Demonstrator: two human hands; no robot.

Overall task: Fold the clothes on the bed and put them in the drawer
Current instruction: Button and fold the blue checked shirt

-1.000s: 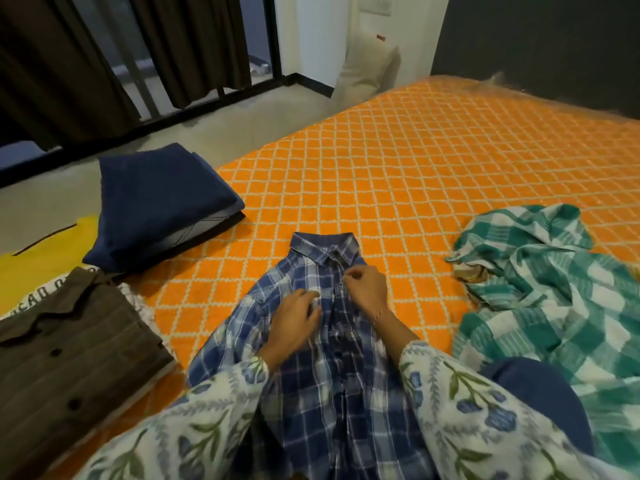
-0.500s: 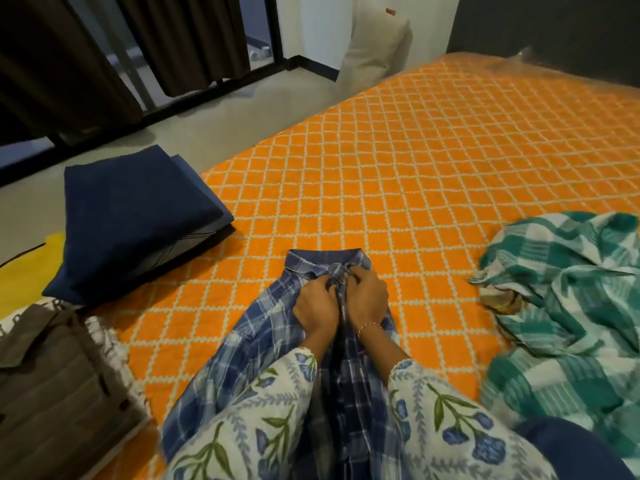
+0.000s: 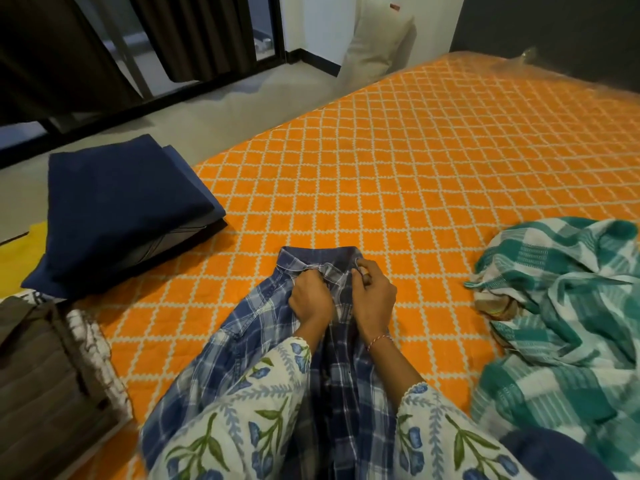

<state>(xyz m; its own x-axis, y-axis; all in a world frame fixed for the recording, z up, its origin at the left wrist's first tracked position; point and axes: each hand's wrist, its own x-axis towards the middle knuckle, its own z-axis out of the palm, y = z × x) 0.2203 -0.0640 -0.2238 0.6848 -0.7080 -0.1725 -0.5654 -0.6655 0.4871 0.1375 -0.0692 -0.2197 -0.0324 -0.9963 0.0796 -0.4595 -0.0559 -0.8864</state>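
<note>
We've got the blue plaid shirt (image 3: 256, 341) laid face-up on the orange bed cover (image 3: 415, 174), collar pointing away from us. Both hands sit close together just below the collar: left hand (image 3: 311, 303) pinches the left edge of the front opening, right hand (image 3: 374, 299) pinches the right edge, fingers curled into the cloth. Looks like we're doing up a top button, or squaring the front before folding; button itself too small to see. Next we'd prob. need to flatten the front & fold the sleeves in. Navy folded stack (image 3: 121, 209) and brown folded shirt (image 3: 45, 393) sit to the left, already done. Green checked cloth (image 3: 561, 323) lies crumpled at right, not folded yet. No drawer in view.
</note>
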